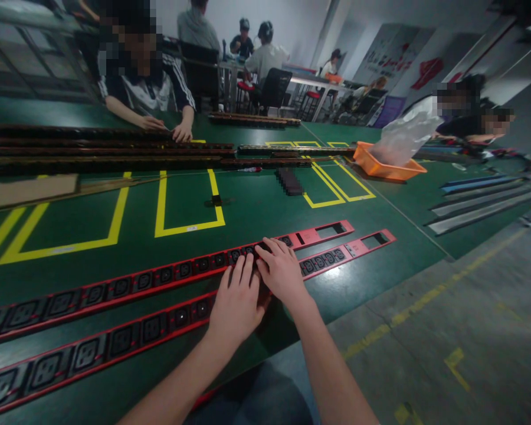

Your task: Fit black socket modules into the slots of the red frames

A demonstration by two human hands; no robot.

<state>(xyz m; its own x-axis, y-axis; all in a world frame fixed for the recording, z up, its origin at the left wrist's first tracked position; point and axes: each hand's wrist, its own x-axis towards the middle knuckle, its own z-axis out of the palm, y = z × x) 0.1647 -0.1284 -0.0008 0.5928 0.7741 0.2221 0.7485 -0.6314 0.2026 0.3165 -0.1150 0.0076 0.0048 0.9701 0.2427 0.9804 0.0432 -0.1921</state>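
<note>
Two long red strips with black sockets lie side by side on the green table, running from the left edge to the centre right. My left hand [238, 298] reaches over the near red strip [108, 348], its fingertips at the far red strip [128, 287]. Right beside it, my right hand [281, 268] rests across both strips, fingertips on sockets of the far one. The fingers of my left hand are stretched out and slightly spread. Those of my right hand are extended too, partly bent, with the thumb side near my left hand. Each strip has a rectangular opening at its right end.
An orange bin [387, 167] with a plastic bag stands at the back right. Dark long strips [106, 147] lie across the back, near another person's hands [183, 131]. Cardboard [30, 190] is at left, pale strips [484, 211] at right. The green table's [389, 307] edge runs diagonally.
</note>
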